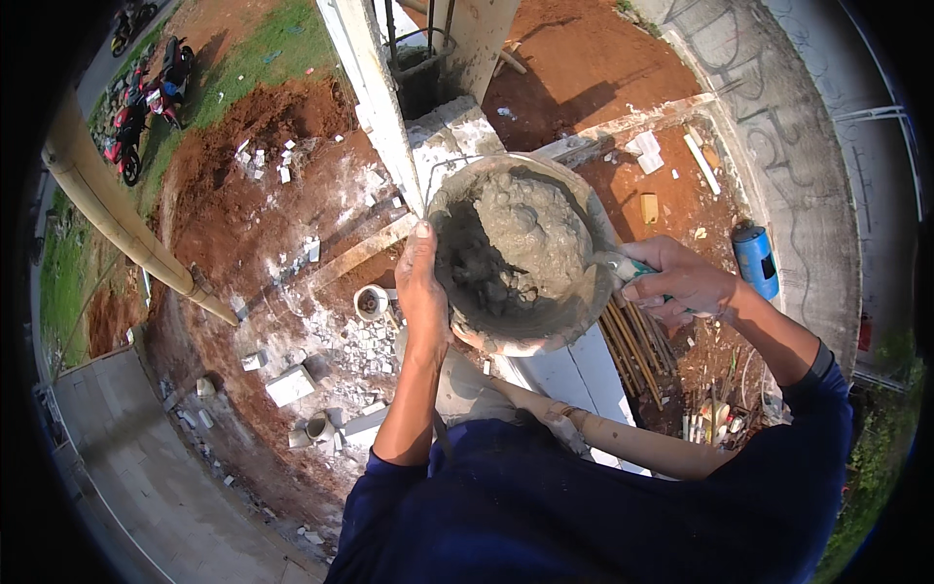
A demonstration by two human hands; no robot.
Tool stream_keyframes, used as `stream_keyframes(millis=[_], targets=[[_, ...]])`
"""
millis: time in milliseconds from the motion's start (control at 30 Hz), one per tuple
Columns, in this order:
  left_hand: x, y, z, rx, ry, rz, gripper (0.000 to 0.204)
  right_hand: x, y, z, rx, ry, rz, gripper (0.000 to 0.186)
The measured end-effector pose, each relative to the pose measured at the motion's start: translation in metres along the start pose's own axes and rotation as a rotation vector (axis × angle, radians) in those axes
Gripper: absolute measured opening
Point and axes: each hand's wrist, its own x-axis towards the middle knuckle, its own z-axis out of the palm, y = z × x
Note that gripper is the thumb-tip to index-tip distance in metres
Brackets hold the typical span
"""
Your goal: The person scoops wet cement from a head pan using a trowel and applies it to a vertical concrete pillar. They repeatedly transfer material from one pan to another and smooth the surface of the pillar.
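Note:
My left hand (420, 282) is closed on the left rim of a round bucket (516, 336) of wet grey mortar (530, 219), its thumb upward near the wire handle. My right hand (671, 277) grips the green handle of a trowel (623, 268), whose metal part reaches into the mortar at the bucket's right side; much of the blade is hidden. Directly behind the bucket stands white block masonry (438, 136), with a pale upright board (360, 68) and dark rebar (428, 39) above it.
A bamboo pole (126, 214) slants at left; another (642, 438) crosses below me. Far down lie red soil, white rubble (292, 384), a small pail (372, 302), bundled poles (632, 350) and a blue drum (756, 263). Motorcycles (136, 127) stand upper left; a curved concrete wall (788, 195) runs right.

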Motion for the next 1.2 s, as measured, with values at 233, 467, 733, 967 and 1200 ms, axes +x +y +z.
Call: stream_keyframes(millis=[233, 467, 733, 967, 1200], targets=[[0.008, -0.021, -0.02, -0.035, 0.017, 0.022, 0.072, 0.004, -0.09, 0.007, -0.189, 0.31, -0.358, 0.026], [0.0, -0.016, -0.024, -0.193, -0.004, -0.029, 0.06, 0.129, -0.136, -0.002, -1.018, 0.864, -0.7, 0.049], [-0.052, -0.021, -0.007, -0.384, 0.033, 0.03, 0.066, 0.077, -0.115, 0.023, -0.736, 0.83, -0.805, 0.023], [-0.041, -0.022, -0.013, -0.507, -0.117, -0.134, 0.079, 0.008, -0.06, 0.032, -0.702, 0.67, -0.449, 0.006], [-0.079, -0.002, -0.074, -0.456, -0.035, -0.133, 0.081, -0.067, -0.089, 0.141, -0.94, 0.531, -0.297, 0.014]])
